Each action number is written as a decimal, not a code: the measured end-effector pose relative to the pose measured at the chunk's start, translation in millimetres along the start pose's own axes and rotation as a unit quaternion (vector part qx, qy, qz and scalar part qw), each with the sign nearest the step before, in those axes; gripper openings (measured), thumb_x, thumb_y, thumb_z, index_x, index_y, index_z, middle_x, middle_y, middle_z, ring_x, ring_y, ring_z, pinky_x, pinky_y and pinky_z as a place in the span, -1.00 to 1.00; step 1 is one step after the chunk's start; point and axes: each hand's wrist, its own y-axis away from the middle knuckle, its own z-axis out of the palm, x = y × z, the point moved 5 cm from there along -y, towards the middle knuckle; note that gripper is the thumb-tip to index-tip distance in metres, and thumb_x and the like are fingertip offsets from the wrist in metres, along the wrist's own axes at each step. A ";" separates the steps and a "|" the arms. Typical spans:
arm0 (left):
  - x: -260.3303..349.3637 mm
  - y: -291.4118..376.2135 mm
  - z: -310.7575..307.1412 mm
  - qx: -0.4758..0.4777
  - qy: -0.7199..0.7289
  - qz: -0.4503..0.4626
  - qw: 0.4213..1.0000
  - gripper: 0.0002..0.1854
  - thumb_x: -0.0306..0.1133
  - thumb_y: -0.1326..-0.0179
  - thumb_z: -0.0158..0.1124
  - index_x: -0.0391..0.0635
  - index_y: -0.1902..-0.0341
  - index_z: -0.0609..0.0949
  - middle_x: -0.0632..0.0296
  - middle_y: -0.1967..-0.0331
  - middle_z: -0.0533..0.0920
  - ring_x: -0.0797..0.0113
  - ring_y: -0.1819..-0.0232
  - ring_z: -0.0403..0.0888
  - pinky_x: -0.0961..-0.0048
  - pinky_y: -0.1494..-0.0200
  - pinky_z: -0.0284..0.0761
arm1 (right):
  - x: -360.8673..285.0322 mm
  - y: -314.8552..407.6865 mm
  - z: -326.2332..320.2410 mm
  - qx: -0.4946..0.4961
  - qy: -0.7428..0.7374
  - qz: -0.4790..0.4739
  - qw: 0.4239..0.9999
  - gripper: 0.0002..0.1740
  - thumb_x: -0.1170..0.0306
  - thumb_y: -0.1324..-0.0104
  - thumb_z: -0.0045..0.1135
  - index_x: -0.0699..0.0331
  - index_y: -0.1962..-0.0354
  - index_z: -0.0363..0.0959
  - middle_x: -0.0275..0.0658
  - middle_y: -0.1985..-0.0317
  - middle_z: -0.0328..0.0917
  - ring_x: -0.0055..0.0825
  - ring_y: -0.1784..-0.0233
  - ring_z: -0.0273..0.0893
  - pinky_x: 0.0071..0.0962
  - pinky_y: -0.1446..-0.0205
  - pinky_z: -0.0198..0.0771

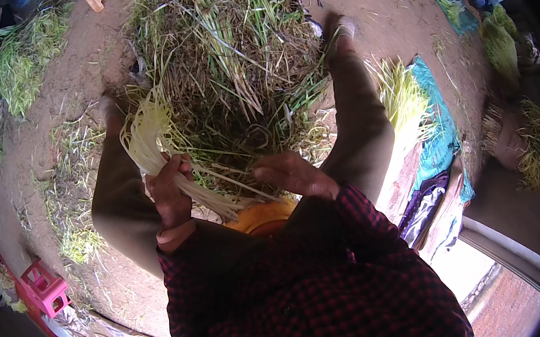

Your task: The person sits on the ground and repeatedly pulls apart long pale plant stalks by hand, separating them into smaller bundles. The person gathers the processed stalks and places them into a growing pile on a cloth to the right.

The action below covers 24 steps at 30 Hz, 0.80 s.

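Observation:
My left hand (171, 188) is closed around a bunch of pale yellow-green plant stalks (145, 138). The leafy ends bend over above the fist, and the whitish stalk ends point down to the right, over the rim of an orange plastic stool or basin (265, 212) between my thighs. My right hand (293, 173) is just right of the bunch, slightly blurred; a few loose thin stalks stretch between the hands, and I cannot tell whether its fingers grip any. A large heap of green and brown stalks (230, 47) lies between my feet.
Pale stalks (400, 97) lie on a teal plastic sack (433, 118) by my right knee. Green stalks (29, 61) are piled at the upper left. A pink plastic stool (44, 289) stands at the lower left. Plant scraps litter the earth floor (21, 163). A doorway sill (507, 250) is at the lower right.

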 end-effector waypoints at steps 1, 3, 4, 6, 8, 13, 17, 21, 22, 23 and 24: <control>-3.2 0.2 1.0 0.003 0.003 -0.004 1.000 -0.85 -0.56 -0.04 0.14 -0.12 0.31 0.43 0.15 0.49 0.56 0.50 0.55 0.46 0.60 0.55 0.39 | -5.3 -2.1 5.9 -0.071 -0.049 0.069 0.994 -0.69 0.22 -0.25 -0.02 0.33 0.33 0.45 -0.26 0.45 0.49 -0.43 0.44 0.45 -0.50 0.38 0.35; -11.0 -0.6 -0.1 0.011 0.009 -0.011 1.000 -0.86 -0.55 -0.04 0.15 -0.14 0.32 0.42 0.11 0.49 0.57 0.47 0.56 0.49 0.60 0.58 0.40 | -10.5 -2.8 18.9 -0.161 -0.086 0.152 0.971 -0.69 0.22 -0.26 -0.02 0.34 0.32 0.46 -0.30 0.49 0.49 -0.55 0.45 0.43 -0.55 0.38 0.33; -12.9 -1.2 1.2 -0.001 0.006 -0.013 1.000 -0.87 -0.53 -0.05 0.15 -0.13 0.31 0.43 0.11 0.48 0.58 0.48 0.56 0.49 0.59 0.58 0.40 | -12.0 -4.1 24.7 -0.180 -0.075 0.165 0.967 -0.69 0.22 -0.26 -0.03 0.34 0.32 0.46 -0.31 0.51 0.48 -0.59 0.45 0.41 -0.57 0.37 0.32; -11.9 2.1 2.9 -0.006 0.009 -0.032 0.999 -0.87 -0.52 -0.06 0.15 -0.12 0.30 0.43 0.12 0.46 0.59 0.49 0.53 0.50 0.59 0.56 0.41 | -16.9 -2.3 28.0 -0.190 -0.081 0.206 0.957 -0.70 0.23 -0.27 -0.04 0.34 0.33 0.46 -0.34 0.54 0.47 -0.65 0.45 0.38 -0.61 0.36 0.31; -13.0 4.6 0.6 -0.012 0.014 -0.052 0.998 -0.87 -0.49 -0.08 0.16 -0.11 0.29 0.43 0.14 0.42 0.59 0.51 0.50 0.50 0.59 0.54 0.41 | -21.9 1.8 27.7 -0.172 -0.116 0.258 0.944 -0.71 0.24 -0.27 -0.04 0.34 0.35 0.47 -0.36 0.55 0.45 -0.69 0.44 0.37 -0.62 0.35 0.30; -20.8 11.9 0.8 -0.031 0.016 -0.113 0.993 -0.82 -0.37 -0.11 0.21 -0.06 0.25 0.43 0.16 0.30 0.59 0.48 0.36 0.53 0.56 0.49 0.44 | -22.4 -0.2 26.6 -0.092 -0.123 0.252 0.956 -0.74 0.26 -0.24 -0.03 0.30 0.38 0.46 -0.36 0.56 0.45 -0.71 0.46 0.38 -0.61 0.38 0.30; -34.4 20.4 8.0 -0.052 -0.005 -0.133 0.990 -0.81 -0.34 -0.12 0.20 -0.06 0.23 0.43 0.16 0.27 0.59 0.38 0.28 0.56 0.50 0.44 0.47 | -6.5 -3.3 48.4 -0.107 -0.085 0.196 0.971 -0.76 0.28 -0.25 -0.02 0.28 0.39 0.48 -0.36 0.58 0.44 -0.72 0.54 0.37 -0.62 0.52 0.28; -45.2 24.2 5.9 -0.054 -0.004 -0.155 0.986 -0.81 -0.40 -0.10 0.21 -0.12 0.24 0.43 0.14 0.34 0.58 0.30 0.34 0.59 0.45 0.41 0.52 | 0.3 0.8 58.7 -0.121 0.003 0.212 0.970 -0.75 0.27 -0.24 -0.03 0.29 0.37 0.47 -0.32 0.60 0.45 -0.65 0.55 0.41 -0.55 0.54 0.33; -48.0 23.9 2.4 -0.052 -0.004 -0.153 0.987 -0.82 -0.42 -0.09 0.21 -0.14 0.25 0.43 0.13 0.36 0.58 0.29 0.37 0.59 0.45 0.41 0.53 | 0.6 2.3 59.3 -0.135 0.008 0.210 0.968 -0.75 0.26 -0.24 -0.03 0.29 0.36 0.47 -0.32 0.60 0.45 -0.63 0.55 0.41 -0.55 0.53 0.33; -50.2 24.1 -0.1 -0.050 -0.005 -0.152 0.987 -0.82 -0.45 -0.08 0.21 -0.15 0.25 0.44 0.13 0.38 0.58 0.28 0.39 0.59 0.44 0.41 0.53 | 0.6 3.7 59.3 -0.149 0.013 0.208 0.967 -0.74 0.26 -0.24 -0.04 0.29 0.35 0.46 -0.32 0.61 0.45 -0.62 0.55 0.42 -0.56 0.53 0.33; -53.5 24.1 -1.5 -0.048 0.005 -0.157 0.986 -0.82 -0.47 -0.07 0.21 -0.16 0.26 0.43 0.12 0.39 0.58 0.28 0.41 0.59 0.43 0.42 0.54 | -1.2 4.6 57.4 -0.163 0.020 0.196 0.967 -0.73 0.24 -0.23 -0.04 0.30 0.38 0.46 -0.25 0.59 0.45 -0.52 0.52 0.44 -0.49 0.47 0.34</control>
